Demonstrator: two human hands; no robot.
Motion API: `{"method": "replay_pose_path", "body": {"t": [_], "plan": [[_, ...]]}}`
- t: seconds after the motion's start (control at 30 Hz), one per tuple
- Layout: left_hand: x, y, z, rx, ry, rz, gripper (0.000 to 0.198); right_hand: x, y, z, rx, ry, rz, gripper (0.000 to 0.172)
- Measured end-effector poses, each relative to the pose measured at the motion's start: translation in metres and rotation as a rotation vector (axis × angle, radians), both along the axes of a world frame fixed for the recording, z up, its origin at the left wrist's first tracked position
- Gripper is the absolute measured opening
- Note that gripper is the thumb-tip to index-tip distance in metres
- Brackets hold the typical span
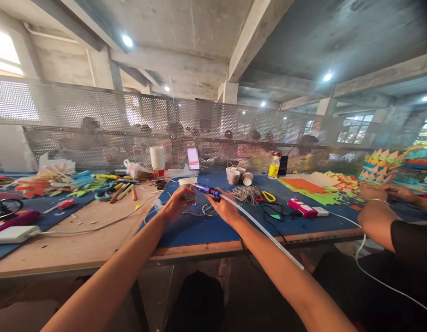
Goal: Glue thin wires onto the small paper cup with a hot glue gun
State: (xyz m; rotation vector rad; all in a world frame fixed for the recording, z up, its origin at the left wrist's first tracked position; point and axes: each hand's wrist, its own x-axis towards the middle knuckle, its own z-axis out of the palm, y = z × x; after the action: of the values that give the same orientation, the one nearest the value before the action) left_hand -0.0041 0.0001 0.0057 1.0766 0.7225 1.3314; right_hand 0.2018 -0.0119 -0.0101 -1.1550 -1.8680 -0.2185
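My right hand is closed around a blue glue gun whose nozzle points left; a long white glue stick trails back from it along my forearm. My left hand is curled around a small paper cup held just at the gun's tip. Both hands hover over the blue mat near the table's middle. Thin white string lies loose under them.
A stack of paper cups, a phone, small wrapped cups, a yellow bottle, scissors, twine and coloured paper cover the table. A co-worker's arms rest at right. A perforated metal screen runs behind.
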Motion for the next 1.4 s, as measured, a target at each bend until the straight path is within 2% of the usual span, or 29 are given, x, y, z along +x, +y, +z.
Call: {"method": "replay_pose_path", "body": {"t": [0.87,1.4], "plan": [[-0.0037,0.0044,-0.0042,-0.029,-0.059,-0.055,0.025,0.0008,0.0031,-0.0014,0.027,-0.012,-0.030,0.029],[-0.0047,-0.0015,0.0009,-0.032,-0.088,-0.087,0.025,0.0013,0.0062,-0.0033,0.054,-0.004,-0.033,0.029]]}}
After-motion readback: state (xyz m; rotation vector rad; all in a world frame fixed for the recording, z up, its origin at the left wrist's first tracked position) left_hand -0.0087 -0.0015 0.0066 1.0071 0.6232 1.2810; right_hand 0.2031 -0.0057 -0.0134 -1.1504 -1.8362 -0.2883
